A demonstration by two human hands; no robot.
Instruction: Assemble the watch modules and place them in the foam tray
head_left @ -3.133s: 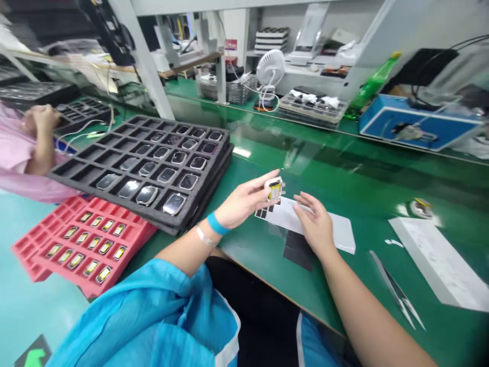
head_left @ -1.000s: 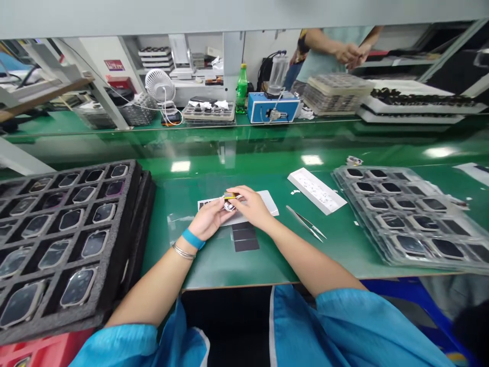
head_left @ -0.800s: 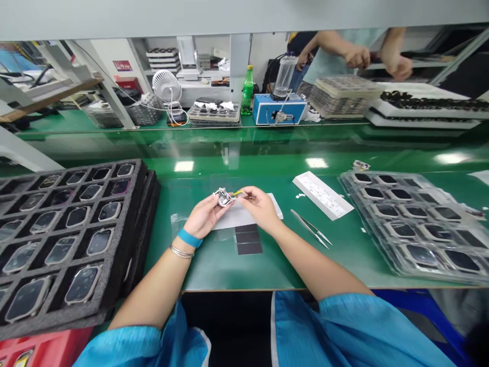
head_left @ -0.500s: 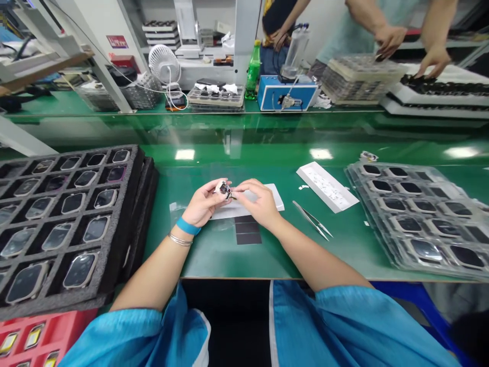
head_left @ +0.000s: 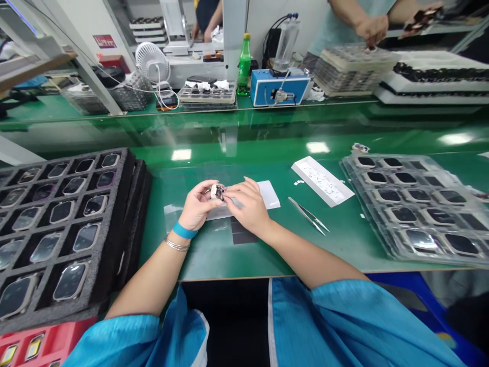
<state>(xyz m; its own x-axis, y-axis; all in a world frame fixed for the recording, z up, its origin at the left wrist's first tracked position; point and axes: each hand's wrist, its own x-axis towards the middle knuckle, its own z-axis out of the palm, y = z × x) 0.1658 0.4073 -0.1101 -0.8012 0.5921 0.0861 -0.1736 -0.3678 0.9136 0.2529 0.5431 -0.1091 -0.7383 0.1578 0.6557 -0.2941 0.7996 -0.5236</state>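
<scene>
My left hand [head_left: 196, 204] is closed around a small silver watch case [head_left: 217, 191], held just above the green bench. My right hand [head_left: 246, 206] meets it from the right, its fingertips pinched against the inside of the case. Whether a small part sits under those fingertips is hidden. Both hands hover over a white sheet [head_left: 263, 196] and some black strips [head_left: 239, 235] lying on the bench.
A black foam tray [head_left: 69, 224] of watch cases fills the left. Clear blister trays [head_left: 416, 209] of cases lie at right. Tweezers [head_left: 307, 215] and a white parts strip [head_left: 323, 181] sit between. A red tray [head_left: 26, 346] shows at bottom left. Another person's hands [head_left: 369, 28] work behind the far bench.
Earlier my left hand held the case with a yellow part over the white sheet. My view swung right to the bench centre. My right hand closed onto the case and the yellow part went out of sight.
</scene>
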